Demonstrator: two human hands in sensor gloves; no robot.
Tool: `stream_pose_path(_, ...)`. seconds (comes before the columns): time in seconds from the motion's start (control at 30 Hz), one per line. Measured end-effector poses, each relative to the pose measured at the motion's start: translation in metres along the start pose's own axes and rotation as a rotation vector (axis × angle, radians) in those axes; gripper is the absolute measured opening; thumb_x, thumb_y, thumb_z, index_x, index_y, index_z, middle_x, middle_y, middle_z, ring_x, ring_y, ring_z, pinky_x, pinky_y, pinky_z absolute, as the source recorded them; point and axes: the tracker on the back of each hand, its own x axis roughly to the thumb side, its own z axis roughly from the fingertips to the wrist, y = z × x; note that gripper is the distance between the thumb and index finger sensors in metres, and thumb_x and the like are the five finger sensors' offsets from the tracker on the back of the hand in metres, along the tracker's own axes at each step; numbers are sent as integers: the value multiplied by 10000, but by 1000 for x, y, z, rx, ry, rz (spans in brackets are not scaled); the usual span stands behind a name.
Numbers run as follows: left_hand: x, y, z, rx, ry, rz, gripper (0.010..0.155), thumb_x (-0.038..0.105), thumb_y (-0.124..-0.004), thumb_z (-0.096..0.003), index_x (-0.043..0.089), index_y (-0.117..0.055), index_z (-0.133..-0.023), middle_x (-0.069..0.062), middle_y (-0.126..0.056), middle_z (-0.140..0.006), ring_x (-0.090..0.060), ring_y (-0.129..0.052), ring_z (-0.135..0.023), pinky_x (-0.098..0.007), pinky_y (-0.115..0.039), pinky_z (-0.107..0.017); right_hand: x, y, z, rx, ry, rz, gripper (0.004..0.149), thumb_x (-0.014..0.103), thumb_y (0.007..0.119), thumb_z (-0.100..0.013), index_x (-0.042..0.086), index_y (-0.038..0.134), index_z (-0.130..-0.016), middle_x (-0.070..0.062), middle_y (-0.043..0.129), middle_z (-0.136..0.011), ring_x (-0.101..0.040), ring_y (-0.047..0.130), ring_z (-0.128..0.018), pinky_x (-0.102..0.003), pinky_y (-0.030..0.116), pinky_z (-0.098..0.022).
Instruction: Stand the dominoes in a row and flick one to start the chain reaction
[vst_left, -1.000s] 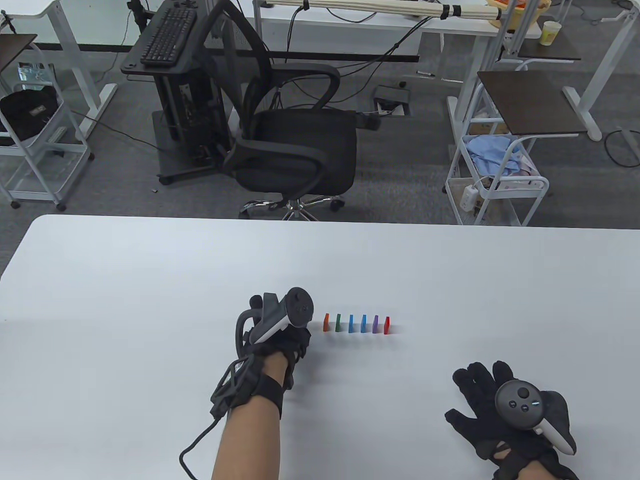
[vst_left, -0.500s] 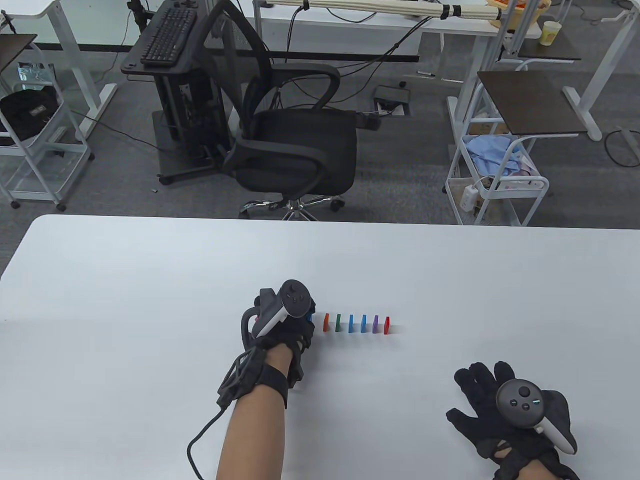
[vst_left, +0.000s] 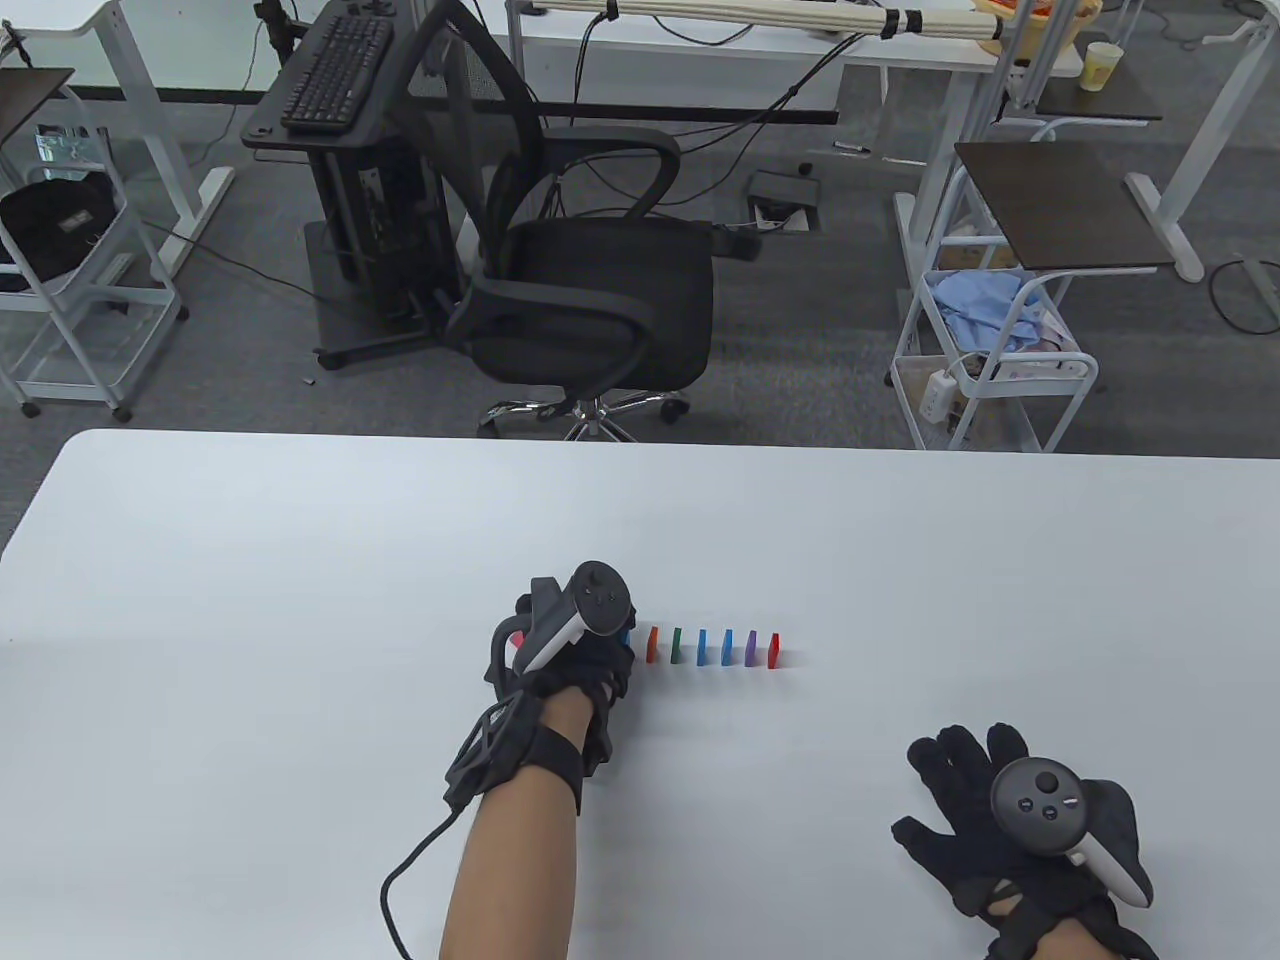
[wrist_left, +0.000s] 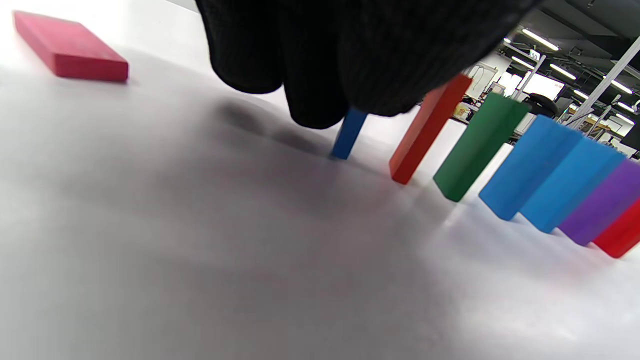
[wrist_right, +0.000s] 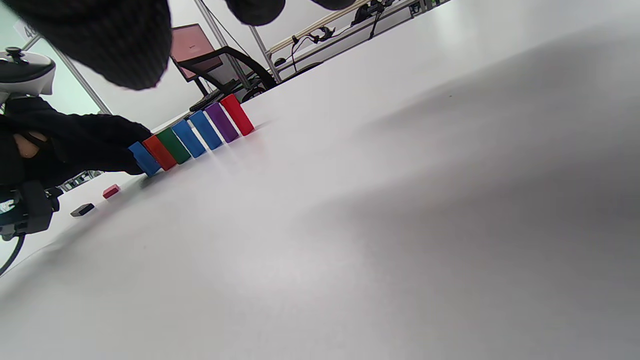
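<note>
Several dominoes stand in a row on the white table (vst_left: 300, 560): orange-red (vst_left: 652, 645), green (vst_left: 677, 646), two blue (vst_left: 714, 647), purple (vst_left: 751, 648) and red (vst_left: 774, 649). My left hand (vst_left: 612, 645) sits at the row's left end and pinches a dark blue domino (wrist_left: 348, 135) upright, its foot on the table just left of the orange-red one (wrist_left: 427, 130). The dark blue domino (wrist_right: 144, 158) also shows in the right wrist view. My right hand (vst_left: 985, 810) rests flat near the front right, fingers spread, holding nothing.
A pink-red domino (wrist_left: 70, 47) lies flat left of my left hand, and a black one (wrist_right: 82, 209) lies flat beyond it. A cable (vst_left: 400, 880) trails from my left wrist. An office chair (vst_left: 590, 290) stands past the table's far edge.
My left hand has moved right to the row's left end, bringing the dark blue domino up beside the orange-red one. The right hand has stayed still.
</note>
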Motion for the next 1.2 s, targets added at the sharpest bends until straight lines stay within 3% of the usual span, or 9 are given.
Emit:
stream_pose_path(0.93, 4, -1, -2, -21, 1, -2, 604, 332, -868, -440, 279, -546, -948, 2, -827, -943, -270, -746, -952, -698, -218, -718, -2, 0, -1, 13, 6, -12, 732, 562, 760, -502, 288, 348, -1041, -117, 182, -1159, -447, -93, -957, -651, 2, -684)
stream_pose_path(1.2, 3, 1, 1, -49, -8, 8, 728, 356, -874, -432, 224, -444, -1004, -41, -750, -1005, -314, -703, -979, -703, -224, -716, -2, 0, 0, 11, 10, -13, 732, 564, 759, -502, 290, 348, -1041, -115, 186, -1161, -448, -93, -958, -652, -4, -681)
